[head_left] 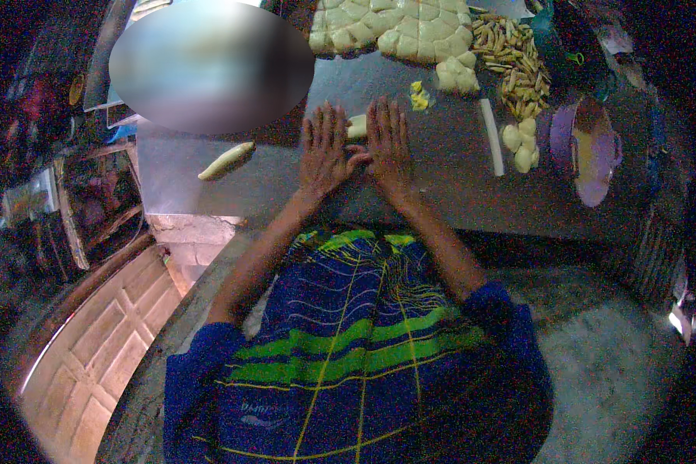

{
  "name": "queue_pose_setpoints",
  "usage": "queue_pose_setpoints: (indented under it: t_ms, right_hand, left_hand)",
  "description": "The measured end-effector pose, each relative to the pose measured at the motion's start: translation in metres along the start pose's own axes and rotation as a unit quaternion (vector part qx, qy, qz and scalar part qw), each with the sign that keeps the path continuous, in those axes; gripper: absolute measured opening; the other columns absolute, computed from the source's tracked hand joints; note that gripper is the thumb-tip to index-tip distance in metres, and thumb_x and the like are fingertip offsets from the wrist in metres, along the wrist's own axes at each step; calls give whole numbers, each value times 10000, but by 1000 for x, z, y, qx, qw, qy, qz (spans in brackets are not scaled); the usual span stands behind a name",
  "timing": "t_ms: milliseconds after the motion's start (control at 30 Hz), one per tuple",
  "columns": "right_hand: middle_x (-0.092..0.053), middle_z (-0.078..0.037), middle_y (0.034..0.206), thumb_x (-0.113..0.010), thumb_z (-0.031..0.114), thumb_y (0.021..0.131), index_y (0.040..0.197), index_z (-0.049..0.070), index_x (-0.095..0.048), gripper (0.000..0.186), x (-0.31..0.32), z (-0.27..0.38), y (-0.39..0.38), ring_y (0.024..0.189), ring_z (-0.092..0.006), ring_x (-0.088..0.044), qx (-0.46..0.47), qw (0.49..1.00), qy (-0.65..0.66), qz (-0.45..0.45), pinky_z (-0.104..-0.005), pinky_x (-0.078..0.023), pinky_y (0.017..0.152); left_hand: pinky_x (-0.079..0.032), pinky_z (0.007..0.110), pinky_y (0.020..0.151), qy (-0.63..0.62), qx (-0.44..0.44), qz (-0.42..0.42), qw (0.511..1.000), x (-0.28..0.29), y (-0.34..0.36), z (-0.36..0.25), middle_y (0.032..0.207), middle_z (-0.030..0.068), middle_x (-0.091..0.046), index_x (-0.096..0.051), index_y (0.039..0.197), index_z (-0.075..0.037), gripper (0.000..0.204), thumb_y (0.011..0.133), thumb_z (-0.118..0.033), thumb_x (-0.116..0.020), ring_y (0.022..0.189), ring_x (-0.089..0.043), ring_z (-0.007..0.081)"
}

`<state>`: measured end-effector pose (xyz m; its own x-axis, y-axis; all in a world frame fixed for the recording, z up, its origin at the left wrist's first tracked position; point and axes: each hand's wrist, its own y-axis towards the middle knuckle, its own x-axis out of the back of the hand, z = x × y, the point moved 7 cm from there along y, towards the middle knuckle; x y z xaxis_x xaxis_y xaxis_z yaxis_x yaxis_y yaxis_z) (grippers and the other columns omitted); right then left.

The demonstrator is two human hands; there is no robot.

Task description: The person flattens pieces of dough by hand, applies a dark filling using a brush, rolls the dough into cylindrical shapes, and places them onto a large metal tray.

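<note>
Shaping by rolling appears to be in hand: a pale dough piece (356, 127) is seen in the gap between the left hand (326, 151) and the right hand (387, 155). Both hands are laid flat, palms down, fingers stretched forward and nothing gripped; the thumbs are brought close together. How far the dough runs beneath the fingers cannot be told. On the bench (263, 193), a tapered dough roll (226, 162) is set left of the hands, and a large slab of portioned dough (410, 27) lies beyond them. For the next move, even, light pressure from both palms would seem to be called for, so that thickness is kept uniform.
</note>
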<state>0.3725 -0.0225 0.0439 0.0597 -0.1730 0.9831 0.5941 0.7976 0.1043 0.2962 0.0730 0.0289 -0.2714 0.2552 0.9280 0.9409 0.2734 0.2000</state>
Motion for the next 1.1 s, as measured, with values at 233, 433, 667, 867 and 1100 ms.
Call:
queue_pose_setpoints:
  t_ms: [233, 433, 667, 867, 1100]
  right_hand:
    - [-140, -254, 1638, -600, 236, 927, 1569, -13, -187, 803, 24, -7, 54, 1512, -451, -138, -12, 997, 76, 29, -579, -121, 1225]
    - [-325, -215, 1519, -645, 189, 904, 1454, 24, -365, 639, 38, -65, 67, 1411, -418, -296, 6, 988, 134, -81, -534, -249, 1162]
    - [-547, -161, 1364, -708, 129, 863, 1301, 82, -588, 457, 26, -71, 50, 1271, -375, -510, 113, 962, 243, 50, -475, -416, 1074]
    - [-610, -139, 1272, -716, 79, 849, 1181, 76, -655, 337, 0, -64, 66, 1195, -359, -577, 112, 948, 289, 74, -442, -493, 994]
    - [-670, -63, 1182, -706, 84, 896, 1222, 56, -663, 330, 18, -39, 32, 1100, -233, -634, -116, 753, 610, 219, -363, -520, 955]
  left_hand:
    - [-209, 595, 1193, 87, 18, -21, 996, -6, 45, 27, 1602, 312, -187, -209, 1559, 38, 1035, 885, -692, -500, 1498, -123, 502]
    - [-271, 520, 1197, -172, 30, -73, 982, 22, 46, 40, 1585, 306, -234, -358, 1526, -49, 872, 847, -436, -743, 1485, -174, 508]
    - [-354, 470, 1159, -189, -4, -76, 979, 13, 25, 57, 1497, 145, -486, -684, 1243, -200, 412, 840, -144, -753, 1426, -394, 384]
    - [-428, 401, 1092, -298, 86, 3, 951, -60, 23, 113, 1386, 152, -572, -627, 1296, -126, 354, 944, -159, -600, 1297, -522, 342]
    - [-513, 379, 803, -419, 19, 2, 908, 64, 1, 59, 994, 100, -674, -610, 1131, -66, 333, 848, -139, -770, 945, -666, 273]
